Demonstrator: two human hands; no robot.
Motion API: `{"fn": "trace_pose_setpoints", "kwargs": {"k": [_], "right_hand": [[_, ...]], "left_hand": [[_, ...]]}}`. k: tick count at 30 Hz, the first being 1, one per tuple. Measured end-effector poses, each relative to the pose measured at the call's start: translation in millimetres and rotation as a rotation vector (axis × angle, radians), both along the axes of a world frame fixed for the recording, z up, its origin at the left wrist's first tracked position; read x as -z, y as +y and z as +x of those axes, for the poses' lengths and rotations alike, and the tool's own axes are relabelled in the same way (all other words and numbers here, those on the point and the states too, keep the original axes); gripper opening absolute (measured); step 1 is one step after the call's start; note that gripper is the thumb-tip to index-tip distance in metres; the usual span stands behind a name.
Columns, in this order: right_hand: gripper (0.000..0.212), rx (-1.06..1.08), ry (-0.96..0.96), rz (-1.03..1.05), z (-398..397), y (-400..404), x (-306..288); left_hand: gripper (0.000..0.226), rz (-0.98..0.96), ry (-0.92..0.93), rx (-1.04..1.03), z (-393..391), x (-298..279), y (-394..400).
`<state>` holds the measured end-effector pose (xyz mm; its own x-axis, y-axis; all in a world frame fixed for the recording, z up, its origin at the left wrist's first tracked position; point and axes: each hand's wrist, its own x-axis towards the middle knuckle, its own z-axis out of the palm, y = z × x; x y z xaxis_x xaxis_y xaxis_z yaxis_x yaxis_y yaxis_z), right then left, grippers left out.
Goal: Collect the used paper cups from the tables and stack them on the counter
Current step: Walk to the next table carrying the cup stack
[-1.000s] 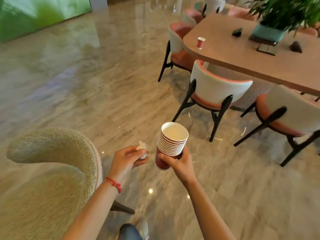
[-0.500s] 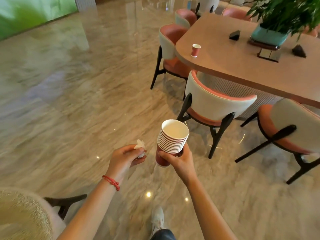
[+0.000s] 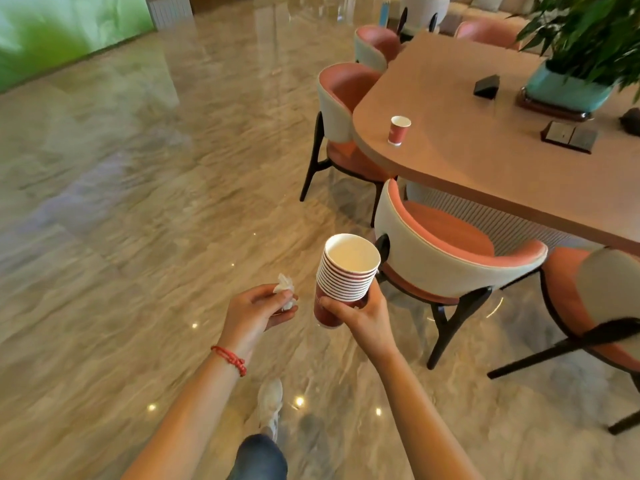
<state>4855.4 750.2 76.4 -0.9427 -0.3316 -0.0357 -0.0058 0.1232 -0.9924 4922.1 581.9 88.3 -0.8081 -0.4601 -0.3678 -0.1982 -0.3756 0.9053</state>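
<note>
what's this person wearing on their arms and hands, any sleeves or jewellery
Both forearms are bare, with no sleeves in view. The left wrist carries a thin red braided bracelet. The left hand and the right hand show no gloves, rings or watch that can be made out.

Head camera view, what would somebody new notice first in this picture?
Probably the stack of red paper cups held up at center frame by the right hand, with the left hand beside it pinching a crumpled white tissue. Next, the single red cup standing near the rounded end of the long table, upper right, ringed by pink chairs.
</note>
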Motion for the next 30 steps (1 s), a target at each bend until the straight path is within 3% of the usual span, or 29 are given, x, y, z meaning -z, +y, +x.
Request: {"fn": "trace_pose_setpoints", "kwargs": {"k": [15, 30], "right_hand": [[0.078, 0.227, -0.042, 0.0, -245, -116, 24], [0.066, 0.325, -0.021, -0.073, -469, -112, 48]], "left_hand": [[0.003, -0.032, -0.026, 0.187, -274, 7, -132], [0.01, -0.058, -0.06, 0.28, -518, 29, -126]]}}
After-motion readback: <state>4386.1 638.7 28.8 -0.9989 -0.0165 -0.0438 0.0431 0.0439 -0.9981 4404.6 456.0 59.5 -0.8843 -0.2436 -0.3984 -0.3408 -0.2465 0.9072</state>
